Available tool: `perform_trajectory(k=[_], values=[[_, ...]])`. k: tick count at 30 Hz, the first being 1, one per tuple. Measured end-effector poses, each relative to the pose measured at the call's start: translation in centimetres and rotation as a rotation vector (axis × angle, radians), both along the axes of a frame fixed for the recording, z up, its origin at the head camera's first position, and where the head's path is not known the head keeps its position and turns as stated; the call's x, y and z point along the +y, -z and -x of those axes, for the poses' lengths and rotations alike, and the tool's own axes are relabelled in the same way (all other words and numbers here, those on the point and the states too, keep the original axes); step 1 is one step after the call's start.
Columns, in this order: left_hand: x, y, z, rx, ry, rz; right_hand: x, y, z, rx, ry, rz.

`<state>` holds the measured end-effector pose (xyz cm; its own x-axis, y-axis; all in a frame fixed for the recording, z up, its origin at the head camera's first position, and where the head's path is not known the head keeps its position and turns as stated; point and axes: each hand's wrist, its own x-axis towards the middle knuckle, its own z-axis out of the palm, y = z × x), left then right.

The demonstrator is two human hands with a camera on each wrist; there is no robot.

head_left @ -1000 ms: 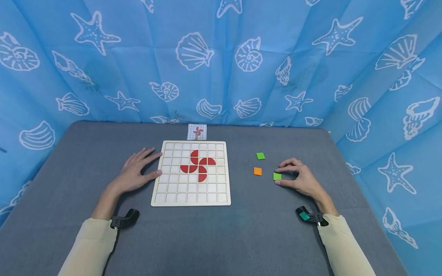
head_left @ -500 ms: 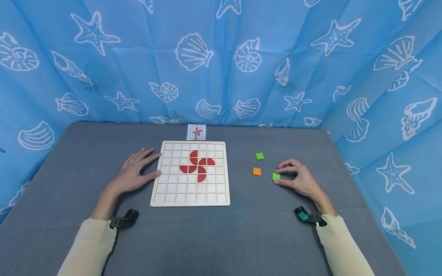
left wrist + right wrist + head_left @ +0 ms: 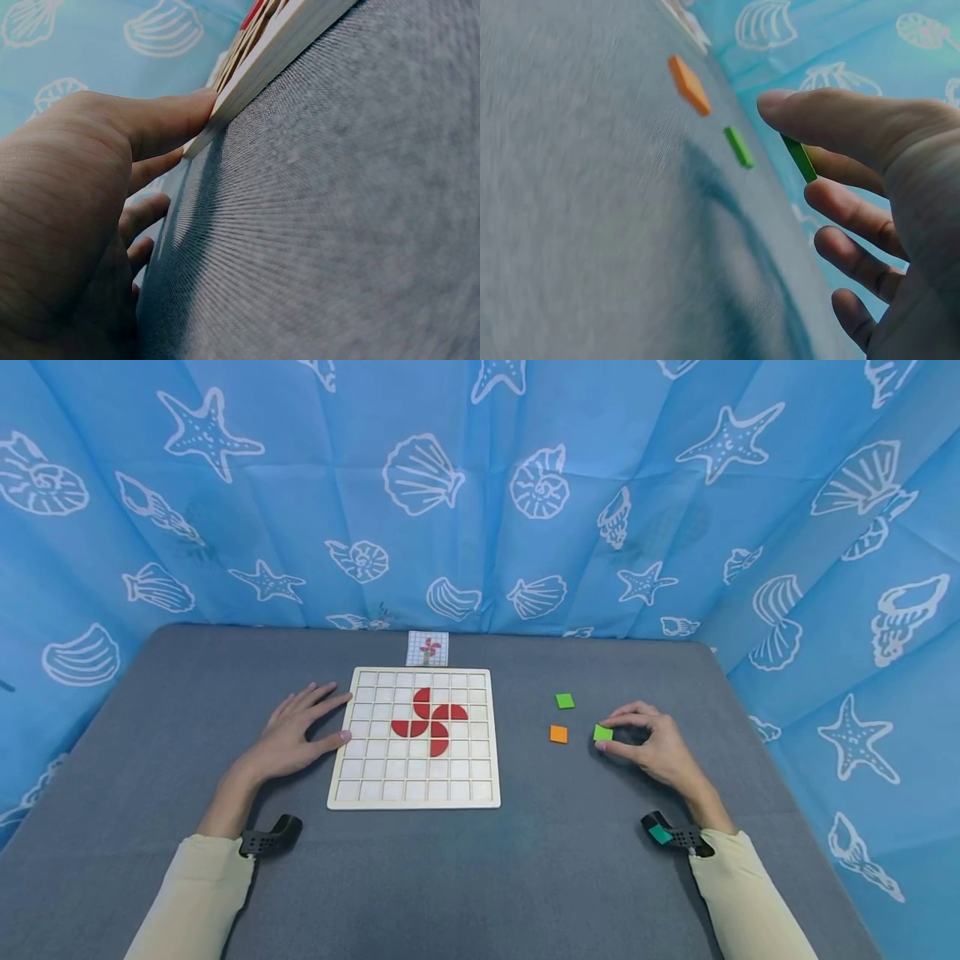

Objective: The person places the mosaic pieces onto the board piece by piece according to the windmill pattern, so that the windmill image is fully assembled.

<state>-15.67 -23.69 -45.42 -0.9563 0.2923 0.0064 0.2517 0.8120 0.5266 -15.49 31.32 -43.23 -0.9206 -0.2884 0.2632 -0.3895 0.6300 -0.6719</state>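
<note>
My right hand (image 3: pixel 654 746) pinches a green square tile (image 3: pixel 603 733) between thumb and fingers. In the right wrist view that green tile (image 3: pixel 799 158) is off the table, edge-on under the thumb. My left hand (image 3: pixel 291 735) touches the left rim of a pale gridded board (image 3: pixel 414 804), its thumb and fingertip on the edge and the fingers spread. Red quarter-round pieces (image 3: pixel 439 729) form a pinwheel in the board's cells. In the left wrist view the thumb (image 3: pixel 176 120) presses against the board's side (image 3: pixel 262 67).
Left of my right hand lie an orange square tile (image 3: pixel 558 734) and a second green tile (image 3: pixel 565 701). Behind the board is a small printed card (image 3: pixel 427 648) with a pinwheel pattern. A blue shell-print curtain (image 3: pixel 480 527) borders the grey table (image 3: pixel 480 885).
My right hand has lifted the green tile off the table and moved it slightly toward the far side. The left hand has stayed at the board's edge.
</note>
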Motion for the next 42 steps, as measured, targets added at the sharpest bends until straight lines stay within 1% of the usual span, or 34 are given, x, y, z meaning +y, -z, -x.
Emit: perform_trajectory(k=[9, 16, 21, 25, 32, 42], values=[[-0.1, 0.0, 0.0, 0.005, 0.005, 0.003, -1.1, -1.6, -0.6, 0.075, -0.017, 0.009], [0.1, -0.1, 0.0, -0.003, 0.005, 0.005, -2.0, -2.5, -1.0, 0.102, -0.009, 0.006], [0.1, 0.0, 0.0, -0.002, 0.006, 0.003, -2.8, -3.1, -1.2, 0.136, -0.047, 0.004], [-0.1, 0.2, 0.0, 0.003, 0.002, 0.001, -3.6, -3.5, -1.1, 0.136, -0.079, 0.004], [-0.1, 0.1, 0.2, -0.003, 0.005, 0.000, -5.0, -4.0, -0.9, 0.116, -0.124, 0.020], [-0.2, 0.2, 0.1, -0.002, 0.002, 0.002, -7.7, -4.4, -0.4, 0.121, -0.170, 0.027]])
